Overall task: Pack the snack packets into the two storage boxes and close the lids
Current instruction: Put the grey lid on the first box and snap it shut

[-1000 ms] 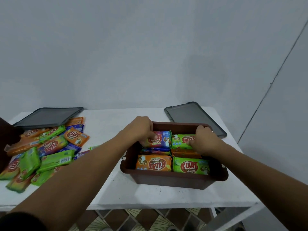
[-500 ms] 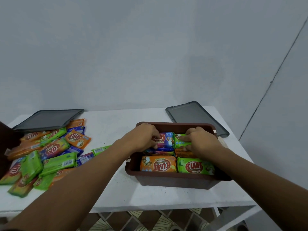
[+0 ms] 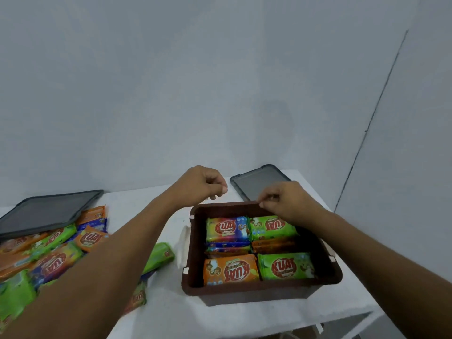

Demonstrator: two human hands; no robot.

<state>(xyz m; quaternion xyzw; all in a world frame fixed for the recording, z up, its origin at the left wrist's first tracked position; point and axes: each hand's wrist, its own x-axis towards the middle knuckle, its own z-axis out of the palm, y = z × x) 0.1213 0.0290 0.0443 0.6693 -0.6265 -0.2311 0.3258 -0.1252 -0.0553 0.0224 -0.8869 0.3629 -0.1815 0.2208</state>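
An open brown storage box (image 3: 260,293) stands on the white table (image 3: 149,211) with snack packets in rows: a blue one (image 3: 228,230), a green one (image 3: 272,227), an orange one (image 3: 231,270) and another green one (image 3: 286,266), with more beneath. My left hand (image 3: 203,183) hovers above the box's far left corner, fingers curled and holding nothing. Over the far rim, my right hand (image 3: 286,200) is curled too, its fingertips close to the rim. A pile of loose packets (image 3: 56,250) lies to the left.
A dark grey lid (image 3: 259,183) lies behind the box at the right. A second dark lid (image 3: 46,211) rests on the far side of the pile. One green packet (image 3: 159,256) lies just left of the box. The table's right and front edges are close.
Both hands have let go of the far-row packets and risen out of the box to its far rim. The view has shifted so the box sits nearer.
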